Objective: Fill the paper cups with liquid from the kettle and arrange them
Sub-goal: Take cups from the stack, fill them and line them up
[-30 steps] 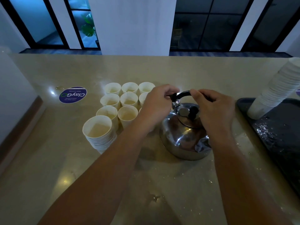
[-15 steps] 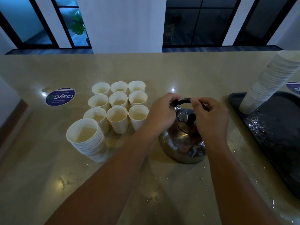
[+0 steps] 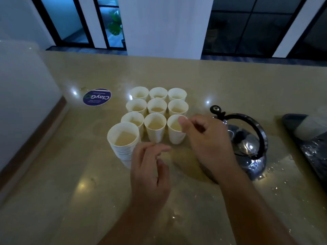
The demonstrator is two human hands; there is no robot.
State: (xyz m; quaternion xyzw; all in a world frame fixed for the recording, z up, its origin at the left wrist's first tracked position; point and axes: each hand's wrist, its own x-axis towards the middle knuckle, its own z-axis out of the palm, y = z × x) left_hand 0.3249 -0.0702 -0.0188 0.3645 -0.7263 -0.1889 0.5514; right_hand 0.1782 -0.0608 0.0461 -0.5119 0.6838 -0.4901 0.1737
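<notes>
Here the right hand (image 3: 207,144) hovers with loosely curled fingers that hold nothing, its thumb tip at the rim of the near-right white paper cup (image 3: 176,129); whether it actually touches the rim cannot be told. The left hand (image 3: 150,167) hangs lower and nearer the viewer, fingers relaxed and empty, just in front of the stack of nested white paper cups (image 3: 123,142). Both hands are off the round polished steel kettle with a black arched handle (image 3: 247,144), which stands upright on the beige stone worktop (image 3: 53,200) to the right of the right hand, partly hidden behind its wrist.

The filled cups form a three-by-three block of white paper cups (image 3: 156,110) directly ahead of the hands, each showing pale liquid; the stack stands at the block's near-left corner, touching or nearly touching it. The relation that matters next: the near-right cup lies just forward of the right hand, clearly nearer to it than to the left, so any straightening of that corner likely falls to the right hand.

A round blue sticker (image 3: 97,97) lies left of the block, reading "ClayGo" upside down; its smaller print is illegible. A dark wet tray (image 3: 311,152) sits at the far right.
</notes>
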